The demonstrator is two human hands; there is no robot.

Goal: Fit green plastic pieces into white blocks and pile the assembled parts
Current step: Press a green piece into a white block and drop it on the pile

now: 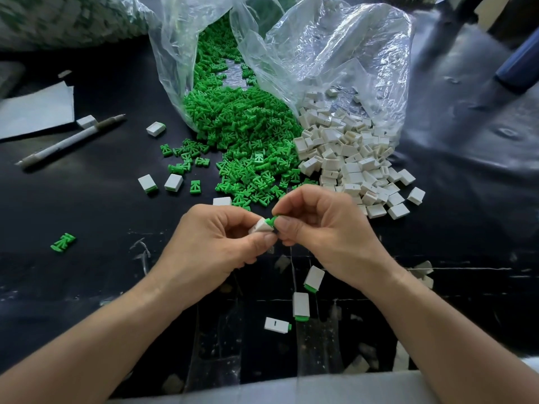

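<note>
My left hand (215, 237) pinches a white block (262, 225) between thumb and fingers. My right hand (315, 225) pinches a green piece (273, 220) whose end touches the block's opening. Just beyond my hands a heap of green pieces (242, 132) spills from a clear plastic bag (175, 53). A heap of white blocks (350, 158) lies to its right, spilling from a second clear bag (335, 48). Assembled parts lie near me: one (314, 278), another (301, 306) and a third (277, 325). More assembled parts (173, 182) sit left of the green heap.
A pen (70, 141) and grey paper sheets (35, 109) lie at the left on the black table (87, 205). A stray green piece (62, 242) sits at the front left. A full bag (67, 18) stands at the back left, and a dark blue object (519, 65) at the back right.
</note>
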